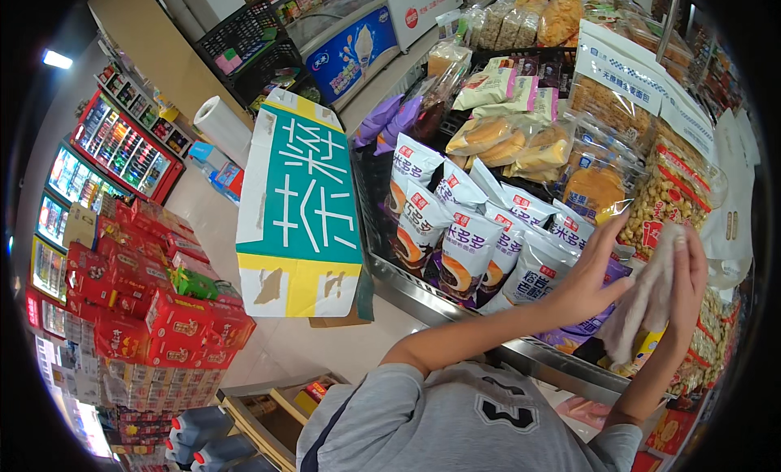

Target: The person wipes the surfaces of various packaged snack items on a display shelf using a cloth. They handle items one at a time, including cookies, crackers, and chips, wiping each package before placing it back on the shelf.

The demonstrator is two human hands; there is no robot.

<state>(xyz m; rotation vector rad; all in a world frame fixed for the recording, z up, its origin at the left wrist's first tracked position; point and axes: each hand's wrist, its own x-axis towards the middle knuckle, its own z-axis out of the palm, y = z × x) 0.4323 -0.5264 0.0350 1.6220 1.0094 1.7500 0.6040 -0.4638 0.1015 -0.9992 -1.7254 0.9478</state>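
My right hand point(688, 277) grips a whitish cloth point(634, 313), which hangs down over the packets at the right of the display. To its left, my left hand point(595, 277) has its fingers spread and holds nothing. Its thumb points at the cloth, and whether they touch I cannot tell. Below my left hand lies a purple snack packet point(579, 335). A clear bag of round golden snacks point(662, 210) is just beyond my hands. White-and-purple bread packets point(464, 246) stand in rows to the left, in a black crate point(381, 252).
A green, white and yellow carton point(305, 185) stands against the display's left side. The metal edge point(427, 304) of the display runs before me. Beyond lie bagged breads point(509, 139) and tall bread bags point(616, 100). Stacked red gift boxes point(165, 289) are at the left.
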